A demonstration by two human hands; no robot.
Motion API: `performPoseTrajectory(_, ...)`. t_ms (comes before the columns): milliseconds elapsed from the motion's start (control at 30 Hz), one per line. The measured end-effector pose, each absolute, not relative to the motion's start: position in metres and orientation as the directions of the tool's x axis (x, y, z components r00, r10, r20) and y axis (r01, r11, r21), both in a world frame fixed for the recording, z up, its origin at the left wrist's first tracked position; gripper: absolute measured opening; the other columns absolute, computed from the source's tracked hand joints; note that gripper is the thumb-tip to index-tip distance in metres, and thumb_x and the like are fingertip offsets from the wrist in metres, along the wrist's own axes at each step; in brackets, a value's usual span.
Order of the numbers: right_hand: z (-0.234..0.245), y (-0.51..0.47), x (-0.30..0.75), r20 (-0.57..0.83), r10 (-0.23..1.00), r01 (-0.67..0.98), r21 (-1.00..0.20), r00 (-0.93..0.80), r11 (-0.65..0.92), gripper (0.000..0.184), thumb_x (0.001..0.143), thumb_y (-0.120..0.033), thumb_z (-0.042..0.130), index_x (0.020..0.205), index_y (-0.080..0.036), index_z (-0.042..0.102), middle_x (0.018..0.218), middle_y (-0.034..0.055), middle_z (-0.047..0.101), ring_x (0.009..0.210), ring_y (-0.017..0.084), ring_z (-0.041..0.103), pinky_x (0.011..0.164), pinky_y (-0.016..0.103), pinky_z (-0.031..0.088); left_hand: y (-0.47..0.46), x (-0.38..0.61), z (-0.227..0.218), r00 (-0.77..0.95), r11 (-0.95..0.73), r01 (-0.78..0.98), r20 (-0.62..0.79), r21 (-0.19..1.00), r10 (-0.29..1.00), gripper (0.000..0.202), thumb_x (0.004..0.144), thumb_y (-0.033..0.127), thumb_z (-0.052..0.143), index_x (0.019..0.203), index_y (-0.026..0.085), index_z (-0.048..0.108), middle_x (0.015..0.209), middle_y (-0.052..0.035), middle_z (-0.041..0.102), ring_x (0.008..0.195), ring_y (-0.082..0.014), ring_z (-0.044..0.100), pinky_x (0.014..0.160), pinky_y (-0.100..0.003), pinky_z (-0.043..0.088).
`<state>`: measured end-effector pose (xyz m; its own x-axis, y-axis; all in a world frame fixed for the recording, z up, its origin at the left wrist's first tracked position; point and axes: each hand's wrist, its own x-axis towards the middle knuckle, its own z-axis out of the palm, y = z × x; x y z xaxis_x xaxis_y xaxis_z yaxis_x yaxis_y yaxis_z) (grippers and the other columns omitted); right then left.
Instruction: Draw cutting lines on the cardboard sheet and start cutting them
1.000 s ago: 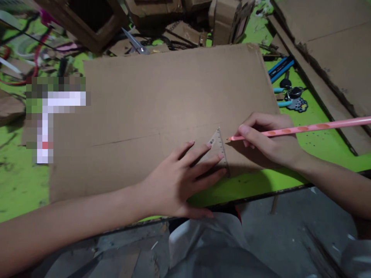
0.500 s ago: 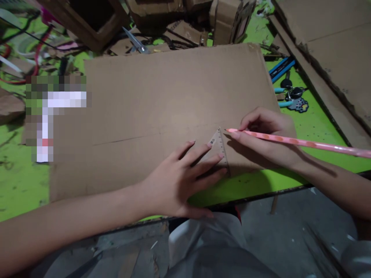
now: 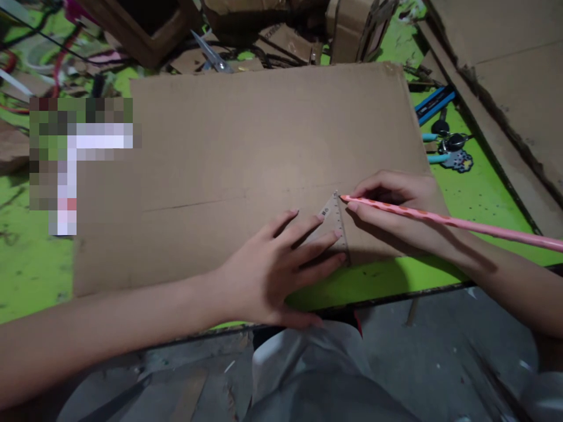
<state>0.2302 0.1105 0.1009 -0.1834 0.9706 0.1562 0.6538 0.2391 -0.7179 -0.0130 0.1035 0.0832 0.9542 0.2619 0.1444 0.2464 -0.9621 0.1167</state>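
Note:
A large cardboard sheet (image 3: 211, 135) lies flat on the green table, with a faint pencil line across its middle. My left hand (image 3: 281, 258) is spread, its fingers pressing a clear set square (image 3: 331, 215) onto the sheet near the front edge. Part of the set square is hidden beneath those fingers. In my right hand (image 3: 396, 196) is a pink pencil (image 3: 422, 215), pinched close to its point. The pencil tip is at the marked edge of the set square, just below its upper corner.
Blue-handled scissors or pliers (image 3: 437, 158) and a blue box cutter (image 3: 435, 104) lie right of the sheet. Open scissors (image 3: 211, 53) and cardboard scraps are behind it. More cardboard (image 3: 519, 88) covers the right side. A blurred white patch (image 3: 101, 140) overlaps the left edge.
The pencil tip has moved slightly left and onto the set square's edge, and the pencil's rear end has dipped. My left hand stays on the set square. The whole view has shifted slightly.

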Motion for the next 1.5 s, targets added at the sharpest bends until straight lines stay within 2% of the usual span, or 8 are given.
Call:
performPoseTrajectory(300, 0.1011, 0.1097, 0.2282, 0.174, 0.969, 0.64, -0.727, -0.178, 0.248, 0.013, 0.08, -0.036, 0.067, 0.08, -0.024, 0.07, 0.073, 0.0001, 0.068, 0.062, 0.013, 0.058, 0.051, 0.026, 0.042, 0.1035, -0.013, 0.0829, 0.95, -0.96, 0.254, 0.155, 0.113, 0.27, 0.073, 0.085, 0.068, 0.039, 0.14, 0.021, 0.042, 0.146, -0.0085, 0.044, 0.133, -0.0344, 0.033, 0.11, -0.053, 0.021)
performPoseTrajectory(433, 0.1029, 0.1108, 0.2314, 0.188, 0.953, 0.618, -0.728, -0.237, 0.297, 0.011, 0.08, -0.034, 0.067, 0.082, -0.023, 0.07, 0.077, 0.0009, 0.068, 0.064, 0.013, 0.059, 0.054, 0.026, 0.044, 0.1033, -0.0131, 0.0821, 0.95, -0.96, 0.255, 0.156, 0.118, 0.271, 0.073, 0.085, 0.068, 0.038, 0.14, 0.021, 0.041, 0.146, -0.0084, 0.044, 0.133, -0.0348, 0.033, 0.11, -0.054, 0.021)
performPoseTrajectory(633, 0.1077, 0.113, 0.2344, 0.186, 0.932, 0.643, -0.682, -0.31, 0.35, 0.015, 0.081, -0.039, 0.064, 0.085, -0.026, 0.071, 0.083, 0.0023, 0.069, 0.072, 0.016, 0.061, 0.061, 0.028, 0.046, 0.1025, -0.0139, 0.0802, 0.949, -0.959, 0.252, 0.161, 0.13, 0.271, 0.073, 0.086, 0.068, 0.037, 0.141, 0.02, 0.039, 0.146, -0.0076, 0.044, 0.133, -0.0352, 0.033, 0.109, -0.055, 0.022)
performPoseTrajectory(833, 0.1068, 0.1142, 0.2352, 0.229, 0.902, 0.637, -0.644, -0.367, 0.423, 0.015, 0.082, -0.04, 0.063, 0.084, -0.027, 0.072, 0.083, 0.0025, 0.068, 0.071, 0.016, 0.061, 0.06, 0.029, 0.046, 0.1025, -0.0127, 0.0809, 0.949, -0.958, 0.252, 0.161, 0.136, 0.272, 0.073, 0.085, 0.068, 0.038, 0.141, 0.02, 0.04, 0.146, -0.008, 0.044, 0.133, -0.0356, 0.032, 0.11, -0.055, 0.02)
performPoseTrajectory(967, 0.1056, 0.1128, 0.2344, 0.291, 0.856, 0.634, -0.579, -0.428, 0.514, 0.013, 0.083, -0.034, 0.062, 0.082, -0.026, 0.071, 0.083, 0.003, 0.068, 0.069, 0.015, 0.063, 0.06, 0.029, 0.047, 0.102, -0.0118, 0.0824, 0.95, -0.954, 0.265, 0.131, 0.14, 0.283, 0.072, 0.085, 0.068, 0.038, 0.14, 0.021, 0.041, 0.147, -0.0077, 0.043, 0.133, -0.035, 0.032, 0.11, -0.055, 0.02)
performPoseTrajectory(1100, 0.1077, 0.1072, 0.2331, 0.385, 0.804, 0.619, -0.513, -0.454, 0.595, 0.011, 0.082, -0.022, 0.063, 0.09, -0.023, 0.07, 0.088, 0.0043, 0.069, 0.075, 0.015, 0.064, 0.065, 0.029, 0.05, 0.1018, -0.0121, 0.0826, 0.947, -0.95, 0.275, 0.131, 0.146, 0.294, 0.072, 0.084, 0.069, 0.038, 0.139, 0.023, 0.042, 0.147, -0.0078, 0.043, 0.134, -0.0342, 0.033, 0.11, -0.054, 0.021)
performPoseTrajectory(1300, 0.1097, 0.1056, 0.2326, 0.289, 0.869, 0.663, -0.563, -0.401, 0.493, 0.009, 0.082, -0.026, 0.063, 0.088, -0.029, 0.07, 0.086, 0.0013, 0.069, 0.078, 0.018, 0.064, 0.068, 0.031, 0.049, 0.1018, -0.0118, 0.0824, 0.946, -0.949, 0.271, 0.139, 0.16, 0.294, 0.071, 0.085, 0.067, 0.039, 0.139, 0.021, 0.044, 0.147, -0.0087, 0.042, 0.133, -0.0361, 0.033, 0.108, -0.056, 0.024)
performPoseTrajectory(1500, 0.1086, 0.1078, 0.2324, 0.281, 0.879, 0.659, -0.584, -0.384, 0.474, 0.01, 0.082, -0.03, 0.063, 0.087, -0.029, 0.071, 0.086, 0.0013, 0.069, 0.078, 0.018, 0.064, 0.069, 0.032, 0.049, 0.1013, -0.0115, 0.0816, 0.945, -0.948, 0.275, 0.135, 0.159, 0.297, 0.071, 0.086, 0.067, 0.037, 0.138, 0.02, 0.044, 0.147, -0.0084, 0.042, 0.133, -0.0373, 0.033, 0.108, -0.058, 0.024)
